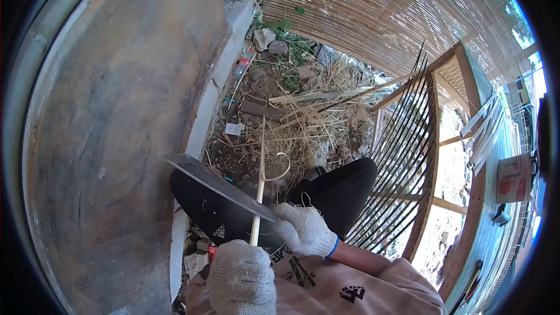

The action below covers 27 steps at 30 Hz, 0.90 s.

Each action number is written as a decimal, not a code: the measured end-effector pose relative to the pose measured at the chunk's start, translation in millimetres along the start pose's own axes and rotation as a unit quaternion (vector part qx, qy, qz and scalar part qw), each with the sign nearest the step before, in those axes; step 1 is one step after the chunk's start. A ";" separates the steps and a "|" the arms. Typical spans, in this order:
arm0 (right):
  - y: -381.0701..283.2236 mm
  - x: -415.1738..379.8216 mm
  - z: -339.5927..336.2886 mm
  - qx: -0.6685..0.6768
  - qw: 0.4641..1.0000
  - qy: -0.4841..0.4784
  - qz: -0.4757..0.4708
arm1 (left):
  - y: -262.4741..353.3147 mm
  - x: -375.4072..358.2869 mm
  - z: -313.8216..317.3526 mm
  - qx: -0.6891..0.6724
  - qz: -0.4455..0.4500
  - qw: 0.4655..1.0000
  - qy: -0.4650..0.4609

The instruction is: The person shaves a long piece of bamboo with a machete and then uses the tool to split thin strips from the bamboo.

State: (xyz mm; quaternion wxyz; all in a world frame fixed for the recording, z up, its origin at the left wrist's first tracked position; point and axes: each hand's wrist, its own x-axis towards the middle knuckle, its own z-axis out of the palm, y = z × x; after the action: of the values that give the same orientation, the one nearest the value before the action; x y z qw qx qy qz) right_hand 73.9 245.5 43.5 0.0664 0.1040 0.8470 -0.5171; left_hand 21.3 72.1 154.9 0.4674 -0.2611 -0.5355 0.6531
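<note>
My left hand [242,280], in a white knitted glove, is closed around the lower end of a thin pale bamboo strip [261,157] that points away from me. My right hand [306,230], gloved the same way with a blue cuff edge, grips a long broad-bladed knife [213,184]; its handle is hidden in the fist. The blade reaches left over my dark-trousered leg and crosses the strip just beyond my left hand, apparently touching it. A thin curled shaving [284,169] bends off the strip's right side.
A large brown board [122,111] fills the left. Dry shavings [326,111], stones [265,38] and litter cover the ground ahead. On the right, several dark thin rods [402,151] lean against a wooden frame [429,169]. A bamboo screen [361,6] stands behind, and a tub [513,179] sits far right.
</note>
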 end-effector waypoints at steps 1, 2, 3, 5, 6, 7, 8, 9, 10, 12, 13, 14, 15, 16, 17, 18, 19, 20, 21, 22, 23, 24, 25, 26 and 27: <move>-2.2 2.6 0.7 -0.010 1.000 0.010 0.007 | 7.4 1.6 -0.8 0.025 -0.042 0.999 -0.009; 4.7 14.3 3.5 -0.029 0.998 0.025 0.045 | 13.3 3.0 -1.4 0.050 -0.086 0.995 -0.017; 21.5 27.7 8.1 -0.049 0.995 0.039 0.083 | 15.5 3.5 -1.9 0.074 -0.130 0.988 -0.026; 38.3 37.5 10.1 -0.059 0.995 0.057 0.049 | 5.7 6.7 -15.0 0.019 -0.077 0.993 -0.083; 44.1 38.4 10.9 -0.024 0.998 0.047 0.046 | 2.6 4.7 -21.8 -0.037 -0.017 0.989 -0.141; 43.6 34.3 13.9 0.017 0.998 0.034 0.051 | 26.0 -29.4 -9.0 -0.039 -0.010 0.989 -0.141; 41.6 28.6 17.4 0.023 0.998 0.032 0.057 | 70.4 -86.0 19.3 0.236 -0.008 0.966 0.103; 39.9 31.3 13.2 0.046 0.996 0.024 0.067 | 100.2 -112.0 35.0 0.484 -0.016 0.812 0.325; 36.5 32.2 8.8 0.070 0.994 0.012 0.080 | 101.5 -108.8 32.7 0.484 -0.017 0.813 0.322; 23.1 27.9 1.9 0.042 0.994 0.001 0.104 | 99.1 -104.7 19.2 0.444 0.055 0.808 0.383; 14.3 25.1 -1.7 0.014 0.992 -0.007 0.126 | 96.7 -100.1 11.1 0.421 0.090 0.803 0.413; 4.3 20.3 -5.1 0.014 0.992 -0.009 0.128 | 94.9 -93.8 3.3 0.398 0.123 0.795 0.441; -5.7 14.4 -8.5 0.000 0.996 -0.022 0.091 | 93.7 -86.4 -4.4 0.374 0.155 0.785 0.468; -9.8 8.4 -9.0 -0.012 0.998 -0.037 0.056 | 91.5 -80.3 -11.9 0.348 0.187 0.774 0.496; -2.5 5.4 -3.2 -0.045 0.998 -0.028 -0.015 | 82.3 -70.4 -12.6 0.345 0.186 0.774 0.498; 0.0 8.2 0.8 -0.049 0.999 -0.001 -0.015 | 70.7 -59.5 -9.2 0.210 0.093 0.915 0.330; 3.1 12.3 4.1 -0.054 0.998 0.026 -0.018 | 56.8 -44.1 -6.3 0.060 -0.008 0.989 0.137; 11.4 25.3 6.4 -0.071 0.996 0.032 0.034 | 44.1 -24.7 -2.5 0.062 -0.010 0.989 0.136; 24.4 38.6 9.2 -0.088 0.992 0.036 0.084 | 30.6 -4.5 2.0 0.082 -0.083 0.992 0.053; 41.2 42.7 12.8 -0.067 0.995 0.037 0.058 | 19.3 3.9 6.2 0.103 -0.153 0.982 -0.031; 41.0 45.1 11.3 -0.069 0.996 0.034 0.054 | 9.5 0.7 9.2 0.106 -0.152 0.982 -0.036; 40.3 46.3 11.0 -0.043 0.998 0.028 0.043 | 0.0 -6.5 10.4 0.073 -0.043 0.996 0.008; 39.7 43.0 14.1 -0.014 0.999 0.023 0.038 | -5.7 -16.9 9.6 0.035 0.070 0.995 0.056; 43.9 39.4 18.9 -0.010 0.999 0.022 0.042 | 13.4 -37.7 2.3 0.033 0.074 0.995 0.060; 52.3 42.0 19.9 0.062 0.996 -0.004 0.056 | 54.6 -62.2 -10.1 0.040 0.046 0.995 0.079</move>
State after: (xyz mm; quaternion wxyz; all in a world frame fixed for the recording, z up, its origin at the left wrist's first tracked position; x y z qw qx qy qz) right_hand 46.1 255.5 -20.0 0.0925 0.1533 0.8055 -0.5649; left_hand 38.3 21.8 90.5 0.4882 -0.3173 -0.4574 0.6722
